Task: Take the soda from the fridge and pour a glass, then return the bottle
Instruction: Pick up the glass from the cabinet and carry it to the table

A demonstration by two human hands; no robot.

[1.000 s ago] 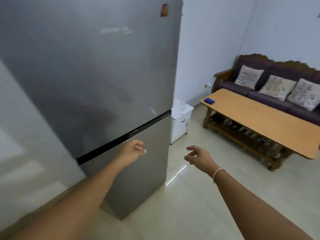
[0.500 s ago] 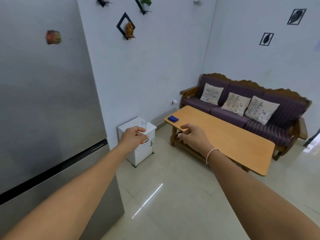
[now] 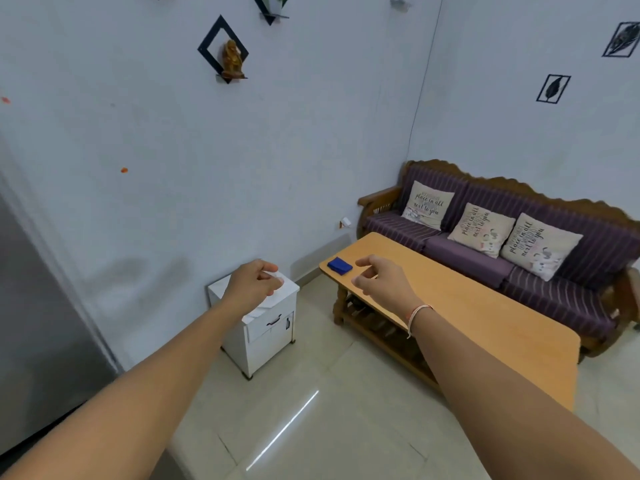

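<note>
The grey fridge (image 3: pixel 41 323) shows only as a strip at the left edge, its door closed. No soda bottle is in view. Both my arms reach forward at chest height. My left hand (image 3: pixel 254 284) is loosely curled with nothing in it and hangs in front of the top of a small white cabinet (image 3: pixel 268 337). Whatever stands on that cabinet top is hidden behind the hand. My right hand (image 3: pixel 379 280), with a thread bracelet at the wrist, has its fingers spread and holds nothing; it appears over the near end of the wooden coffee table (image 3: pixel 485 317).
A blue object (image 3: pixel 339 265) lies on the table's near-left corner. A purple sofa (image 3: pixel 467 252) with three cushions stands behind the table along the right wall. Pale tiled floor (image 3: pixel 311 427) spreads between me, the cabinet and the table.
My view has swung right, from facing the fridge door to the room; the fridge slid to the left edge. Both hands stayed raised and empty, now over the cabinet and table.
</note>
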